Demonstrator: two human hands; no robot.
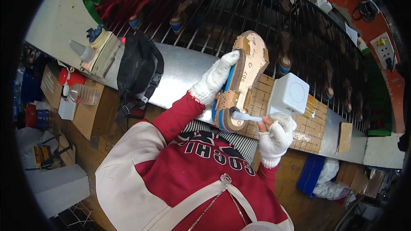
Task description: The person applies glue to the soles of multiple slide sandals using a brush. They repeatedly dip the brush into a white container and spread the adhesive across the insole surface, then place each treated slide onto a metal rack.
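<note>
A shoe on a blue last (pixel 253 62) is tilted up in front of me, its pale bottom facing me. Tan upper pieces with cut-outs wrap over its brown edges. My left hand (pixel 216 77), in a white knit glove, grips the shoe along its left side. In my gloved right hand (pixel 278 134), with bare fingertips showing, is a small brush with a white handle (pixel 250 117). Its dark head touches the near, heel end of the shoe's bottom, on the left edge. Beside the right hand stands a white square container (pixel 291 92).
Below the container lies a grid-patterned board (pixel 309 133) on the metal bench (pixel 184 66). A black waist bag (pixel 139 66) hangs over the bench edge at left. Beyond, a rack of metal bars (pixel 205 30) carries several shoes. Power sockets (pixel 384 51) are at far right.
</note>
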